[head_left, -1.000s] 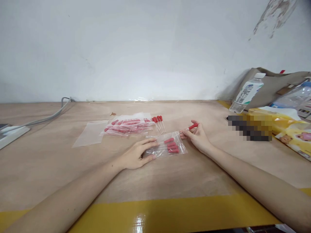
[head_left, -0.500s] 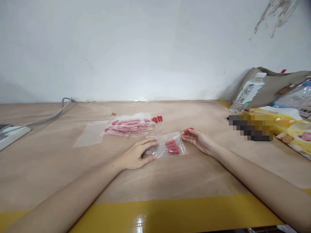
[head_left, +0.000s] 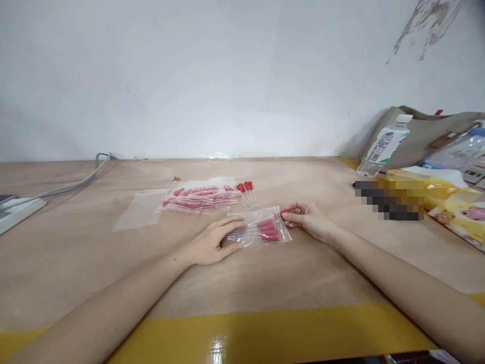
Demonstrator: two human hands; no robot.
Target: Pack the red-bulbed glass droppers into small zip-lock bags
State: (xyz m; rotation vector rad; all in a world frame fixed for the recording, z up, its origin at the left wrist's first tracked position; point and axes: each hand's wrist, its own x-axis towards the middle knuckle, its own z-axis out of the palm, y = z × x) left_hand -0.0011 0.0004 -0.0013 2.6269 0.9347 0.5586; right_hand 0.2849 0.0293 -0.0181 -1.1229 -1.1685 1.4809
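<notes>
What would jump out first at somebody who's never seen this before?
Probably the bright red bulbs inside the clear bag at the centre, with the left hand resting on it. At its right end, the right hand pinches another red-tipped dropper. Farther back lies a pile of bags showing red through the plastic.

red bulb [head_left: 283, 212] part-hidden, dark object [head_left: 390, 200] pixelated
</notes>
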